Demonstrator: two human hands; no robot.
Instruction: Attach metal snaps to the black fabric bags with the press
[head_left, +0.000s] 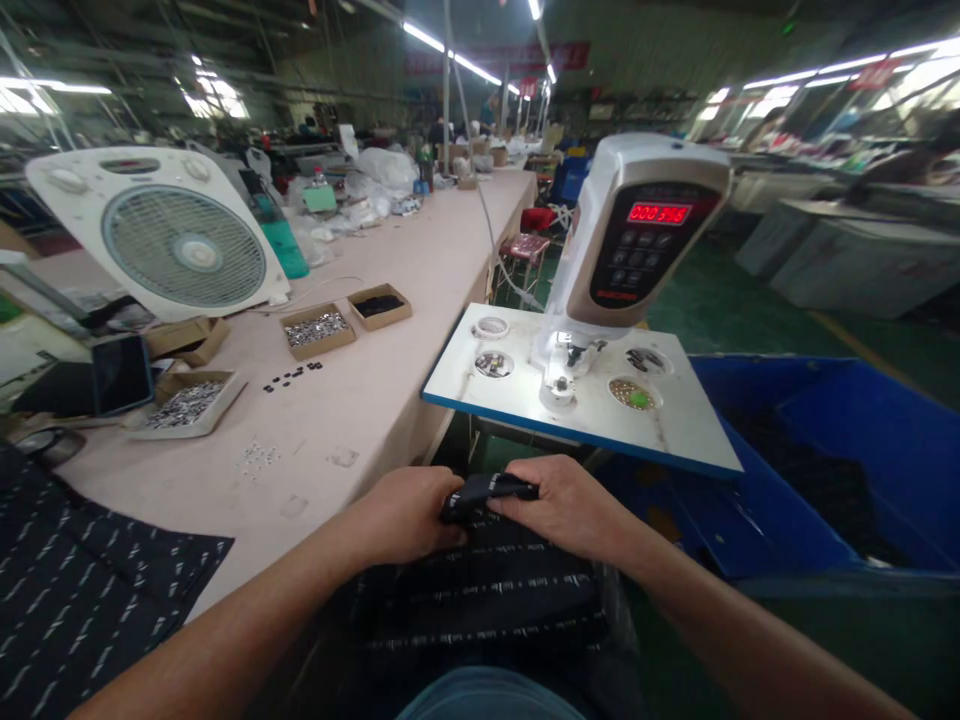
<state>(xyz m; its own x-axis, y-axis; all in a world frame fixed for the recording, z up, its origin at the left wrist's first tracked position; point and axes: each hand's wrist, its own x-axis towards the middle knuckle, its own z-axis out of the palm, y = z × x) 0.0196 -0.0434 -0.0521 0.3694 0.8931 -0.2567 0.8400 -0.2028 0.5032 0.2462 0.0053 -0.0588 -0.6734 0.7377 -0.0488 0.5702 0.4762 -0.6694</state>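
Note:
Black fabric (491, 590) printed with rows of small white lettering drapes over my lap, its top edge folded and raised. My left hand (412, 510) grips that folded edge on one side, fingers closed round it. My right hand (566, 500) pinches the same edge a short way to the right, thumb below. Just beyond my hands stands a snap-fastening machine (637, 230) with a red lit display, on a white board (510, 395) with a blue edge. Round recesses in the board hold small metal fasteners.
On the pink-topped table (420, 270) at left are a box fan (191, 240), a box of metal fasteners (319, 330), a box of black parts (381, 303), loose pieces and more printed fabric (82, 590). A blue bin (847, 400) with dark cloth stands at right.

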